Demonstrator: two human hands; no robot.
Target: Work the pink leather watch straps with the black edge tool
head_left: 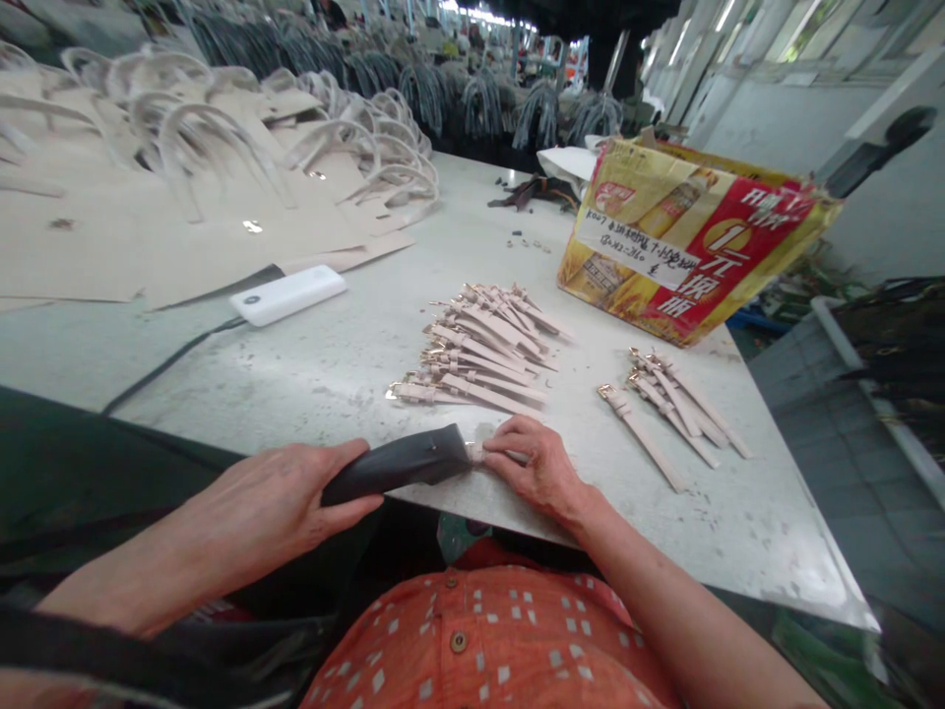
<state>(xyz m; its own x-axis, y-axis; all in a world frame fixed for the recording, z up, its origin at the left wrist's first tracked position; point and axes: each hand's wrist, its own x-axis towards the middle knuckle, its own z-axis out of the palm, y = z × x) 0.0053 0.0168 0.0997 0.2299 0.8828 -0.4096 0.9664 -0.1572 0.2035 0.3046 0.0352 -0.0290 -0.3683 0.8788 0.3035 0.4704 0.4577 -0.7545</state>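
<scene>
My left hand [325, 484] is closed round a dark grey, smooth, tapered piece [409, 461] whose kind I cannot make out. Its wide end points right, close to the fingers of my right hand [533, 467]. Those fingers pinch a small beige buckle strap [478, 453], mostly hidden by the hand. Whether the dark piece touches the strap is unclear. Just beyond both hands lies a pile of beige buckle straps [479, 345] with gold-coloured buckles. To the right, a smaller group of straps [675, 394] lies beside a single strap [642, 438].
Beige bag panels with looped handles [199, 217] cover the back left. In front of them is a white device [289, 294] with a dark cable [166, 364]. A yellow and red carton [679, 246] stands back right; a grey bin [849, 394] is beyond the table's [783, 532] right edge.
</scene>
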